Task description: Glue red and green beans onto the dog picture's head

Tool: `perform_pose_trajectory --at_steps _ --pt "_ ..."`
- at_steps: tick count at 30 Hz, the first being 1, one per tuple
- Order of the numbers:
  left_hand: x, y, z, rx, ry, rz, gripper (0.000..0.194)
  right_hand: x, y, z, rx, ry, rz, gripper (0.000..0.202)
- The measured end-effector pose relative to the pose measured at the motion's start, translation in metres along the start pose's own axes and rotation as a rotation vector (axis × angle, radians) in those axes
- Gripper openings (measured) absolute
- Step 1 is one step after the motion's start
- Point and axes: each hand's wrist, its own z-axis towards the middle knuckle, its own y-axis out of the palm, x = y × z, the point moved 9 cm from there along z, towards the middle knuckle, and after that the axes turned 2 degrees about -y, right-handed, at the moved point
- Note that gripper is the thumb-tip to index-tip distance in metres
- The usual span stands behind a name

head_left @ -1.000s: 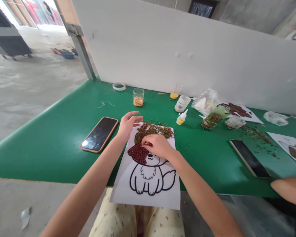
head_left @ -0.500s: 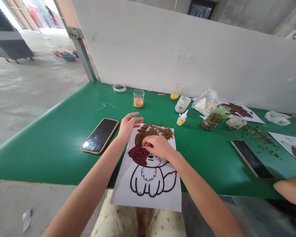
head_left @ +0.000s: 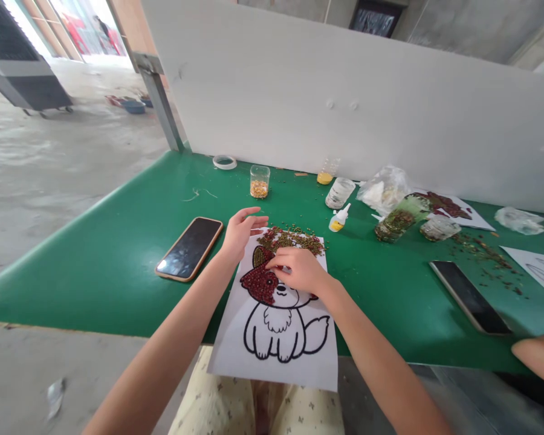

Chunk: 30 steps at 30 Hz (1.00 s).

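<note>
A sheet of paper with an outlined cartoon fox lies at the table's front edge, its lower end over my lap. Dark red beans cover much of the fox's face, and green ones fill one ear. My right hand is over the head with thumb and fingertips pinched together; whatever they hold is too small to make out. At the sheet's upper left corner, my left hand has its fingers apart and holds nothing. Loose green and red beans are heaped along the top of the sheet.
A phone lies left of the sheet, another phone to the right. Behind are a glue bottle, a cup of yellow kernels, a tape roll and a tipped jar. Another person's arm rests at right.
The view has shifted slightly, so everything appears a little further right. Both hands keep nearly the same places over the paper, the right one still pinched.
</note>
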Motion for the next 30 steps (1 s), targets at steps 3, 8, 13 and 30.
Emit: perform_pose_trajectory --at_steps 3,8,13,30 --pt "-0.0003 0.0008 -0.0003 -0.001 -0.002 0.0 0.03 -0.0009 0.0027 0.0001 -0.027 -0.001 -0.025 0.022" --pt "-0.0009 0.0012 -0.0001 -0.005 0.0 0.001 0.03 -0.0014 0.0034 -0.0001 -0.04 0.002 -0.035 0.022" --pt "-0.003 0.0015 0.0015 -0.008 -0.003 0.0 0.031 -0.0007 0.0017 0.0002 -0.016 -0.003 -0.035 0.015" --pt "-0.0026 0.0022 0.0022 -0.004 -0.01 -0.002 0.029 -0.0032 0.0075 0.0032 -0.047 -0.012 -0.061 0.01"
